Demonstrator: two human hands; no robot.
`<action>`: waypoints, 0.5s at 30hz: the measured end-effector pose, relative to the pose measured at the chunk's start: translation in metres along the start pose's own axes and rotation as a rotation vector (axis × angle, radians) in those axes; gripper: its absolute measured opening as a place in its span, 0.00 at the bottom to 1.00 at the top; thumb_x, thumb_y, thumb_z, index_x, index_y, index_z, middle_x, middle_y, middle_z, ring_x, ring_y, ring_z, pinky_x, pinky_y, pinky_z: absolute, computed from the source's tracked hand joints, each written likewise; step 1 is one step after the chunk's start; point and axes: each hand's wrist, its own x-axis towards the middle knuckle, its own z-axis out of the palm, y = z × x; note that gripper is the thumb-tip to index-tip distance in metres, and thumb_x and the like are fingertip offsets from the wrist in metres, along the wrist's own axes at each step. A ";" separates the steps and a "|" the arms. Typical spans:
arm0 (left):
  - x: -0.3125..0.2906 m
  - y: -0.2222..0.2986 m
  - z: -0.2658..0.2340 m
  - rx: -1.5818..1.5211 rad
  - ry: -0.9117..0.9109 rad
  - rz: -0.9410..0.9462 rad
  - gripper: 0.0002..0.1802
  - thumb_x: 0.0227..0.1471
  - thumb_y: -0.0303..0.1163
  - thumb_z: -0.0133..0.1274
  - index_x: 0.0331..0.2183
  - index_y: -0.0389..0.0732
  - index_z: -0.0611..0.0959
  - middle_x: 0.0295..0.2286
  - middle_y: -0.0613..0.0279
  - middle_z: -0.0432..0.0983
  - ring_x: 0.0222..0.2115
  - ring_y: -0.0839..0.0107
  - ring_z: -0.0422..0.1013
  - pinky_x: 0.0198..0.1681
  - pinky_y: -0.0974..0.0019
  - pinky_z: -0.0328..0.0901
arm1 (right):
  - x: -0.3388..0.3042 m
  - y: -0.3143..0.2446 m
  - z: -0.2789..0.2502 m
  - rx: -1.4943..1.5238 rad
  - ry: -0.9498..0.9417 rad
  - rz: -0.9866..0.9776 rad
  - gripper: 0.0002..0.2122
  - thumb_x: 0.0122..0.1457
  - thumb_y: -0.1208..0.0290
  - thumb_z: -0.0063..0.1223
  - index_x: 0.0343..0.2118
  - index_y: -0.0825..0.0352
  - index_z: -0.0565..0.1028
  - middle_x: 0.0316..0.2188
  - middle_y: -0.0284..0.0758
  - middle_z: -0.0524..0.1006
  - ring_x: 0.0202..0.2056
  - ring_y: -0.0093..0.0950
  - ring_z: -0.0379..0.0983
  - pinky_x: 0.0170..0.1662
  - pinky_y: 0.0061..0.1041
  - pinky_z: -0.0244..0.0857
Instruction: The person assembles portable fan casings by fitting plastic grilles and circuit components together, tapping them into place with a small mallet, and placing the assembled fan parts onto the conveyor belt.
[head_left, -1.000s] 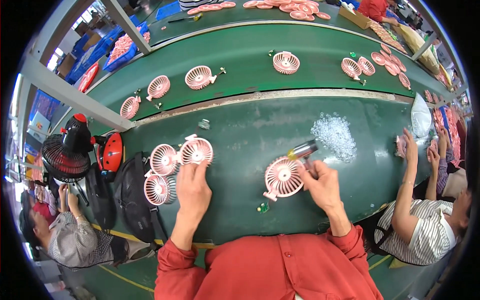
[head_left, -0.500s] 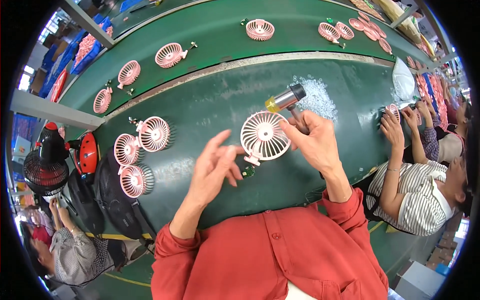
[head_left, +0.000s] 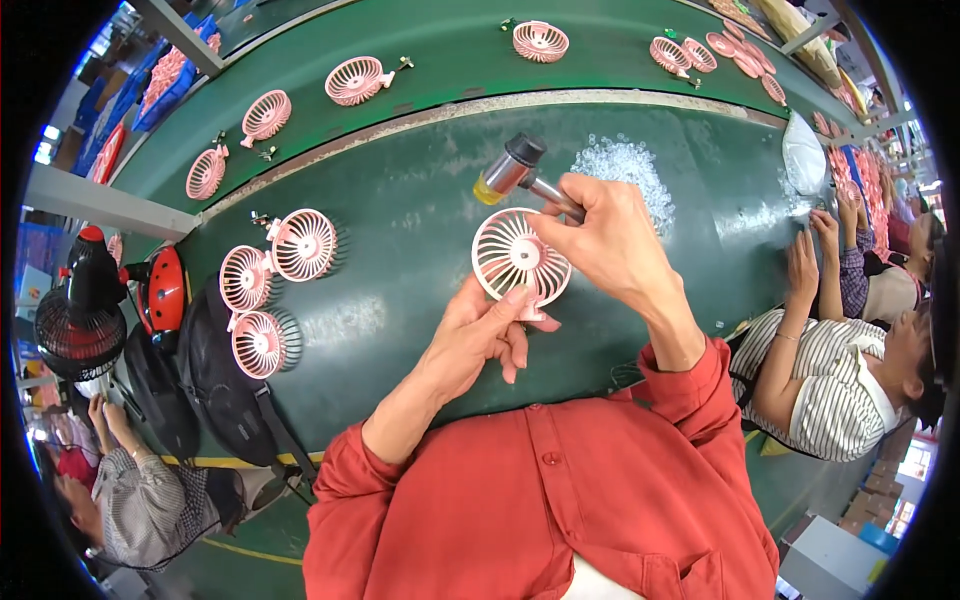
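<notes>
Between my hands is a round pink plastic fan housing with slatted ribs and a small hole at its centre. My left hand grips it at the lower edge, thumb on top by its tab and fingers beneath. My right hand is closed round the metal handle of a hammer, which has a yellow end and a black end. The hammer head is raised just past the housing's far rim, yellow end tilted down to the left. My right fingertips are at the housing's upper right rim. The green circuit board is out of sight.
A pile of small clear pieces lies beyond my right hand. Three more pink housings sit to the left. Several others ride the green conveyor. A black bag and a fan stand left; co-workers sit on both sides.
My left hand has moved from beside the housing to take hold of its lower edge. The hammer head has swung up and to the left.
</notes>
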 end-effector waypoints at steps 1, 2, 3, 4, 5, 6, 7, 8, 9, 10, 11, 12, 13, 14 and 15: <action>0.001 0.000 0.002 -0.001 -0.003 0.000 0.23 0.63 0.42 0.48 0.53 0.40 0.64 0.35 0.47 0.78 0.18 0.74 0.72 0.16 0.72 0.68 | 0.002 -0.001 0.001 -0.009 0.015 -0.010 0.17 0.50 0.68 0.64 0.19 0.73 0.67 0.13 0.37 0.67 0.18 0.19 0.55 0.20 0.28 0.53; 0.001 0.000 0.005 -0.067 -0.004 0.007 0.22 0.63 0.40 0.48 0.53 0.40 0.64 0.35 0.46 0.78 0.19 0.74 0.73 0.16 0.72 0.69 | 0.004 -0.002 0.002 -0.019 0.029 -0.021 0.16 0.50 0.68 0.64 0.20 0.73 0.68 0.13 0.37 0.68 0.17 0.20 0.57 0.20 0.28 0.54; 0.002 0.000 0.006 -0.133 -0.005 0.014 0.21 0.63 0.39 0.48 0.53 0.41 0.64 0.36 0.46 0.78 0.20 0.74 0.73 0.17 0.71 0.69 | 0.006 -0.003 0.003 -0.022 0.031 -0.019 0.16 0.50 0.68 0.64 0.20 0.73 0.68 0.13 0.37 0.68 0.17 0.20 0.57 0.20 0.28 0.54; 0.002 -0.001 0.005 -0.134 -0.006 0.013 0.21 0.63 0.39 0.48 0.53 0.41 0.64 0.36 0.46 0.78 0.20 0.74 0.73 0.17 0.71 0.69 | 0.007 -0.005 0.003 -0.039 0.023 -0.018 0.16 0.50 0.67 0.64 0.20 0.73 0.69 0.14 0.38 0.70 0.17 0.20 0.58 0.20 0.28 0.55; 0.004 -0.003 0.003 -0.178 -0.017 0.032 0.21 0.63 0.37 0.49 0.53 0.41 0.64 0.36 0.45 0.78 0.20 0.73 0.73 0.17 0.71 0.70 | 0.008 -0.006 0.004 -0.057 0.016 -0.017 0.16 0.49 0.67 0.65 0.20 0.73 0.70 0.15 0.39 0.72 0.17 0.20 0.60 0.20 0.28 0.56; 0.006 -0.004 0.001 -0.222 -0.027 0.050 0.21 0.62 0.36 0.49 0.53 0.41 0.64 0.37 0.45 0.77 0.21 0.73 0.74 0.18 0.70 0.70 | 0.008 -0.006 0.004 -0.059 0.017 -0.016 0.16 0.49 0.67 0.65 0.20 0.73 0.70 0.15 0.39 0.72 0.17 0.20 0.60 0.20 0.28 0.56; 0.006 -0.006 0.001 -0.245 -0.024 0.059 0.20 0.61 0.34 0.51 0.52 0.40 0.65 0.35 0.45 0.78 0.21 0.73 0.73 0.18 0.69 0.70 | 0.008 -0.005 0.005 -0.053 0.020 -0.034 0.16 0.50 0.66 0.65 0.21 0.73 0.71 0.15 0.37 0.71 0.17 0.20 0.60 0.20 0.28 0.56; 0.007 -0.008 0.001 -0.246 -0.025 0.058 0.20 0.61 0.34 0.51 0.52 0.40 0.65 0.35 0.45 0.78 0.21 0.73 0.73 0.18 0.69 0.70 | 0.007 -0.003 0.007 -0.046 0.023 -0.052 0.15 0.51 0.66 0.65 0.22 0.73 0.72 0.14 0.35 0.71 0.17 0.19 0.60 0.20 0.27 0.56; 0.008 -0.009 0.001 -0.255 -0.002 0.074 0.19 0.61 0.34 0.51 0.51 0.39 0.67 0.35 0.45 0.78 0.20 0.74 0.73 0.18 0.70 0.70 | 0.007 -0.002 0.007 -0.046 0.023 -0.050 0.15 0.51 0.66 0.65 0.22 0.73 0.72 0.14 0.35 0.71 0.17 0.19 0.60 0.20 0.27 0.56; 0.007 -0.011 0.001 -0.264 0.024 0.092 0.18 0.61 0.34 0.51 0.50 0.38 0.69 0.34 0.45 0.78 0.20 0.75 0.72 0.18 0.70 0.69 | 0.006 0.000 0.009 0.055 0.016 -0.037 0.15 0.53 0.65 0.64 0.24 0.73 0.73 0.15 0.33 0.70 0.18 0.17 0.59 0.20 0.26 0.56; 0.006 -0.011 -0.001 -0.263 0.029 0.093 0.18 0.61 0.34 0.51 0.50 0.38 0.69 0.34 0.45 0.78 0.20 0.75 0.72 0.18 0.70 0.69 | 0.005 0.003 0.010 0.156 0.010 -0.023 0.14 0.55 0.65 0.64 0.26 0.73 0.75 0.15 0.30 0.68 0.19 0.16 0.59 0.21 0.25 0.55; 0.004 -0.011 -0.003 -0.304 0.044 0.086 0.17 0.61 0.34 0.51 0.48 0.37 0.70 0.33 0.46 0.79 0.19 0.77 0.70 0.17 0.70 0.69 | -0.002 0.006 0.015 0.203 0.048 -0.040 0.14 0.56 0.64 0.62 0.31 0.73 0.76 0.17 0.36 0.72 0.19 0.20 0.65 0.22 0.26 0.60; 0.004 -0.010 -0.005 -0.345 0.058 0.083 0.16 0.61 0.34 0.50 0.47 0.36 0.72 0.33 0.46 0.79 0.19 0.78 0.69 0.17 0.71 0.68 | -0.011 0.009 0.018 0.248 0.086 -0.059 0.15 0.58 0.63 0.60 0.37 0.73 0.78 0.19 0.42 0.77 0.19 0.24 0.72 0.24 0.27 0.65; 0.005 -0.009 -0.004 -0.338 0.090 0.115 0.17 0.60 0.34 0.51 0.47 0.33 0.73 0.33 0.50 0.79 0.17 0.79 0.65 0.14 0.73 0.65 | -0.022 0.012 0.018 0.295 0.037 0.011 0.16 0.59 0.64 0.59 0.42 0.73 0.77 0.19 0.39 0.76 0.21 0.19 0.70 0.25 0.24 0.64; 0.004 -0.007 -0.003 -0.337 0.094 0.117 0.17 0.60 0.34 0.51 0.47 0.33 0.73 0.33 0.50 0.79 0.17 0.79 0.65 0.14 0.73 0.65 | -0.033 0.014 0.018 0.303 -0.046 0.076 0.17 0.59 0.64 0.59 0.44 0.73 0.77 0.19 0.36 0.75 0.22 0.17 0.68 0.26 0.21 0.63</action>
